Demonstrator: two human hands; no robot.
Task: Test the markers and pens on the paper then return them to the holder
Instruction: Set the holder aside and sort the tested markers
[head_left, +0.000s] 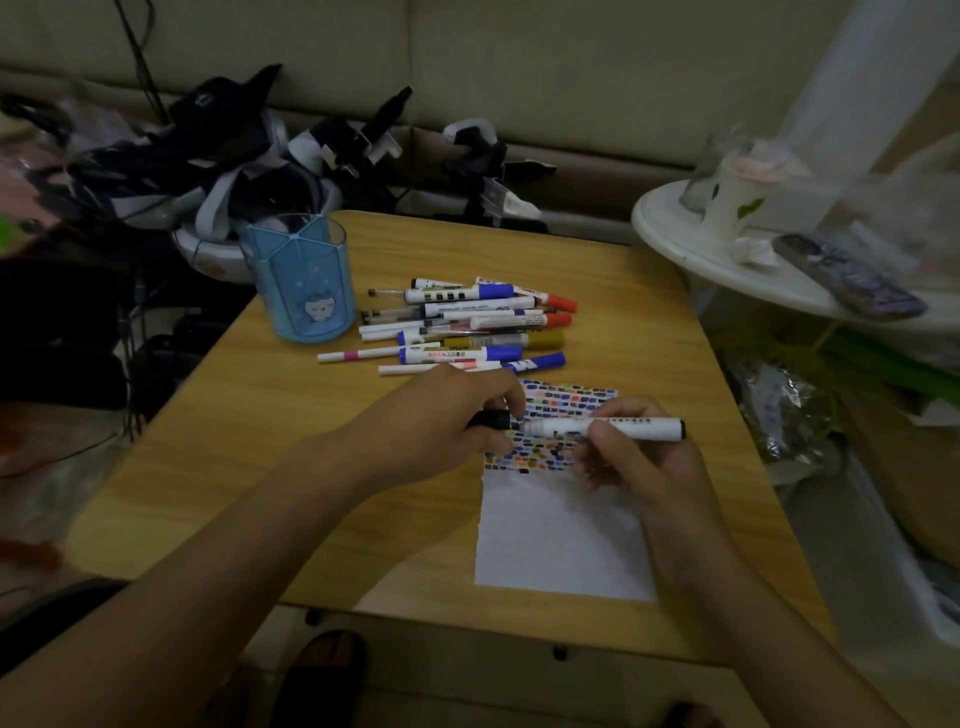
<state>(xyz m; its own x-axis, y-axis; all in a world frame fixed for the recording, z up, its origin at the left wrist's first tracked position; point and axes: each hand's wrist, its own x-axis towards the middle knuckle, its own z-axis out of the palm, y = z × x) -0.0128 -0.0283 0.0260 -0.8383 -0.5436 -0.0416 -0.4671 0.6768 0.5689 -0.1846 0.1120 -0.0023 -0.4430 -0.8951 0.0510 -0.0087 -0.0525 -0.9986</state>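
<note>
My right hand (631, 457) grips a white marker (639, 429) with black ends, held level above the paper (558, 540). My left hand (447, 415) pinches its black cap (491, 420) at the marker's left tip; whether cap and tip touch I cannot tell. The paper's upper part is covered with many small coloured marks. A pile of several markers and pens (467, 327) lies on the wooden table (291, 457) behind my hands. The blue translucent holder (300, 278) stands upright to the left of the pile, with no pens visible in it.
A white round side table (691, 249) with a paper cup (737, 200) and a phone (849, 275) stands at the right. Dark straps and devices (218, 156) are heaped behind the holder. Bags lie on the floor at the right.
</note>
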